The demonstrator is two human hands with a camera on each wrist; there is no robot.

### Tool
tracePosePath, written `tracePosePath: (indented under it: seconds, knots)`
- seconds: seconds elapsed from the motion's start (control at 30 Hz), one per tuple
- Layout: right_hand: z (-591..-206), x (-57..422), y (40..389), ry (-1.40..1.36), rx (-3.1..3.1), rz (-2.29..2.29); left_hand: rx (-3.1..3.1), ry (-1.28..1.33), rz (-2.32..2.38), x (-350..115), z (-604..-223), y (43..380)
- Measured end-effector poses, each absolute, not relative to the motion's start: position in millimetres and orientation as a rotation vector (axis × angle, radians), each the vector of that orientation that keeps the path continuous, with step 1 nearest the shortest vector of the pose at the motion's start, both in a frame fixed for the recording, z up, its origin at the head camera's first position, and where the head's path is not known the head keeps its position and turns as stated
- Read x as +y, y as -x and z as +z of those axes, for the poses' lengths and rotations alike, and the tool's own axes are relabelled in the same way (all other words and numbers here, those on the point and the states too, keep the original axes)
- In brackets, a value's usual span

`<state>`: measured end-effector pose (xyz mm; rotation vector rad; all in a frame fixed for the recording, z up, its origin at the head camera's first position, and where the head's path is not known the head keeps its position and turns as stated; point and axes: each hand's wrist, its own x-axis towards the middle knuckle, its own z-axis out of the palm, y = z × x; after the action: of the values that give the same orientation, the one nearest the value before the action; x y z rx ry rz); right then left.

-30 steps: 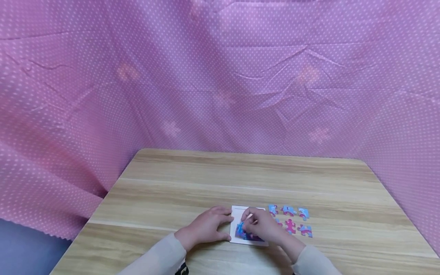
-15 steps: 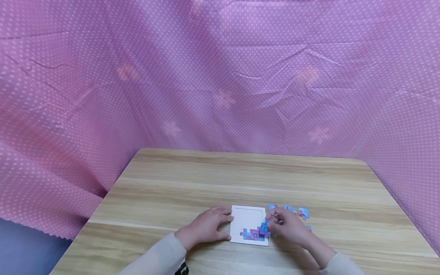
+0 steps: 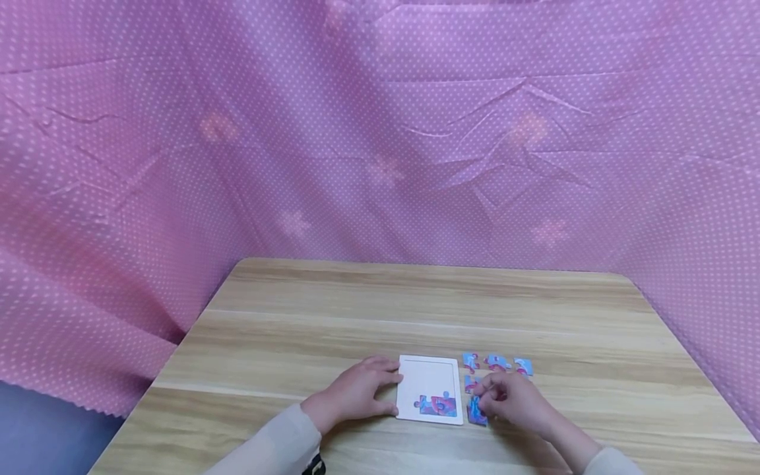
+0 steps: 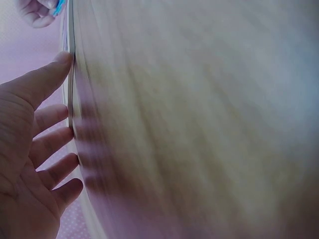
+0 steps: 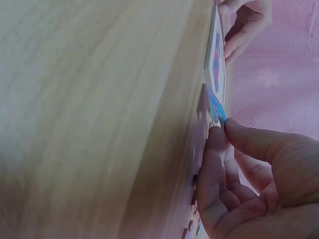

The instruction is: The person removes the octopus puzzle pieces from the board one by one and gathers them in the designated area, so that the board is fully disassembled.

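Observation:
In the head view my left hand [image 3: 356, 389] touches the left edge of a white puzzle tray [image 3: 424, 376] with its thumb and fingertips. The left wrist view has the fingers of this hand [image 4: 37, 134] spread along that edge. Two joined blue, pink and purple puzzle pieces [image 3: 438, 405] lie in the tray's lower right part. Just right of the tray, my right hand [image 3: 513, 401] pinches a blue-purple puzzle piece [image 3: 476, 410] between thumb and finger. From the right wrist, that piece [image 5: 215, 105] appears tilted, low over or touching the table; which, I cannot tell.
Several loose puzzle pieces [image 3: 496, 362] lie right of the tray, some partly hidden by my right hand. All of it rests on a wooden table [image 3: 332, 316]. A pink dotted cloth [image 3: 380, 132] hangs behind and at both sides.
My right hand has lifted the blue-purple piece from the tray's lower left area and carried it right, off the tray, to the table beside it. The left hand has stayed in place.

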<state>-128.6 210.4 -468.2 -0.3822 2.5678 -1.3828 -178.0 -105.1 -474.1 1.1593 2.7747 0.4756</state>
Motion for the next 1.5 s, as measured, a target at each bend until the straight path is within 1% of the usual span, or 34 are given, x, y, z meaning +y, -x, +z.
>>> tracePosePath:
  seconds: [0.4, 0.47, 0.7, 1.03, 1.5]
  knots:
    - [-467, 200, 127, 0.26, 2.792, -1.195, 2.771, -1.196, 0.481, -105, -473, 177]
    - [-466, 197, 129, 0.288, 2.801, -1.206, 2.773, -1.198, 0.482, -106, -473, 178]
    - [-464, 178, 139, 0.547, 2.716, -1.316, 2.772, -1.177, 0.48, -106, -473, 179]
    - [-464, 142, 143, 0.6, 2.633, -1.229, 2.773, -1.188, 0.494, -106, -476, 181]
    - [-470, 135, 145, 0.609, 2.676, -1.139, 2.764, -1.195, 0.494, -106, -473, 181]
